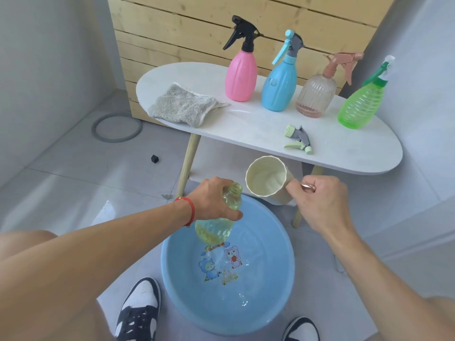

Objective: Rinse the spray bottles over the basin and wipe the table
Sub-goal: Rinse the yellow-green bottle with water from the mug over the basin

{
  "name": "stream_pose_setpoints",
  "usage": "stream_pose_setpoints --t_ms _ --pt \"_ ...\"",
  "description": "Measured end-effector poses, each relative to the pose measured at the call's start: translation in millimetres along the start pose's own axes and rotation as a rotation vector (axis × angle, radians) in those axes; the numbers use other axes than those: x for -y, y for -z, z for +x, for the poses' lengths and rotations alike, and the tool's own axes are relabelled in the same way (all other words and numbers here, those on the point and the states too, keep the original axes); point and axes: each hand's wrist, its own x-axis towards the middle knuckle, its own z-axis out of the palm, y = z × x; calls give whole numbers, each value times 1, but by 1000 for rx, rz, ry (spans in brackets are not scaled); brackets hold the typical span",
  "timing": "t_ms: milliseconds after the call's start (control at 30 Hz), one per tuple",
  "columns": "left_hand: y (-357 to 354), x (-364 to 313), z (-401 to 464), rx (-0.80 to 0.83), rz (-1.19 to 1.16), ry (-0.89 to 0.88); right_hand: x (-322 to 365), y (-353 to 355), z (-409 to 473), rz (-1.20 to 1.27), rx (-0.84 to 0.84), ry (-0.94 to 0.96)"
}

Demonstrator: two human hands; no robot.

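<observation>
- My left hand (216, 200) wraps tight around a see-through yellow plastic bottle with no top (218, 217), tilted over the round blue plastic basin (278, 286).
- My right hand (320, 205) pinches the handle of a cream plastic cup (268, 179), tipped toward the bottle's mouth.
- On the white oval table (258, 129) stand a pink spray bottle (241, 80), a blue one (279, 87), a clear pinkish one (315, 94) and a green one (359, 104).
- A loose green and grey spray top (299, 140) lies near the table's front edge.
- A grey cloth (182, 104) lies at its left end.
</observation>
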Motion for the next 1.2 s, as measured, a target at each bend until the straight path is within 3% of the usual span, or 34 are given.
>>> stream_pose_setpoints --t_ms 667,1200 --pt "-8 -8 -4 109 150 -13 7 -13 -6 -204 -169 334" --pt "-22 -4 -3 77 25 13 2 -16 -4 -230 -269 470"
